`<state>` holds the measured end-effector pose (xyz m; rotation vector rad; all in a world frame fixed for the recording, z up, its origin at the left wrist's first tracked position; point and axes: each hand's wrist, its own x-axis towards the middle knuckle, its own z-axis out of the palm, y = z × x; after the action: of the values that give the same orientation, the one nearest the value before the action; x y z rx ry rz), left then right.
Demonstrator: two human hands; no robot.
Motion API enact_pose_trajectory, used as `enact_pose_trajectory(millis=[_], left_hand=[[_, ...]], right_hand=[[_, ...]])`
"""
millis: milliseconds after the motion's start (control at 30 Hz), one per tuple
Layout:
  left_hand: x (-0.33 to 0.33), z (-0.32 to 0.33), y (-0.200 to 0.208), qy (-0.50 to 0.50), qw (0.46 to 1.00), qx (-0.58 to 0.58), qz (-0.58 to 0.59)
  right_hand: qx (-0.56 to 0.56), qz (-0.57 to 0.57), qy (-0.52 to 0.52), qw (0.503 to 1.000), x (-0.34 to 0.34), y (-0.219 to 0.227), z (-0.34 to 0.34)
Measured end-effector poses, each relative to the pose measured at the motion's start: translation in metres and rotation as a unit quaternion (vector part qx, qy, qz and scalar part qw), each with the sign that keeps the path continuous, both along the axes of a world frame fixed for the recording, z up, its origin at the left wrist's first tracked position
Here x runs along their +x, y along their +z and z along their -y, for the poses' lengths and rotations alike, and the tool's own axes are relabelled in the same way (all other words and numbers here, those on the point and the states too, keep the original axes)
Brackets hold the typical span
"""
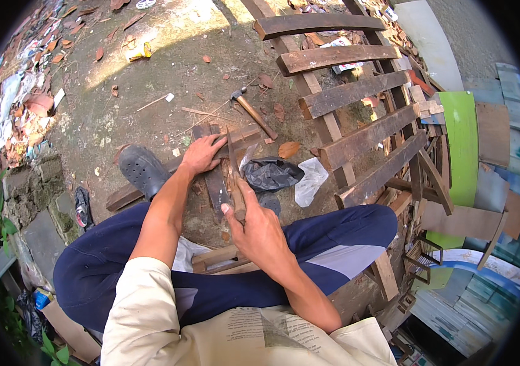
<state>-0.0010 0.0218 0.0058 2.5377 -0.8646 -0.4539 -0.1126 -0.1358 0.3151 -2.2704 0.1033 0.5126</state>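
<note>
My right hand (262,235) is closed around the wooden handle of a handsaw (231,150). Its narrow dark blade shows nearly edge-on and points away from me, over the boards; its teeth cannot be made out. Just left of the blade, my left hand (199,155) grips a wooden plank (130,196) that runs slantwise from lower left to upper right, fingers across its top. A second board (216,190) crosses under it, pointing toward me. Beyond them a hammer (254,112) with a wooden handle lies on the ground. A black plastic bag (274,173) sits right of the blade.
A slatted wooden frame (357,100) stands on the right, with stacked panels (459,146) past it. A clear plastic bag (311,182) lies beside the black one. My dark clog (143,168) rests by the plank. Litter and dry leaves (37,104) cover the left side.
</note>
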Motion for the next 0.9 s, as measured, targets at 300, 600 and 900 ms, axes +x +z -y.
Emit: enact_pose_trajectory(millis=[300, 600, 900], left_hand=[[-0.002, -0.002, -0.006, 0.007, 1.000, -0.012, 0.010], [-0.002, 0.001, -0.005, 0.003, 1.000, -0.012, 0.014], [-0.001, 0.002, -0.015, -0.007, 0.999, -0.019, 0.036]], right_hand=[[0.005, -0.039, -0.026, 0.999, -0.004, 0.030, 0.009], [0.001, -0.044, -0.028, 0.999, 0.009, 0.017, 0.005], [0.016, 0.011, -0.037, 0.999, 0.015, -0.014, 0.010]])
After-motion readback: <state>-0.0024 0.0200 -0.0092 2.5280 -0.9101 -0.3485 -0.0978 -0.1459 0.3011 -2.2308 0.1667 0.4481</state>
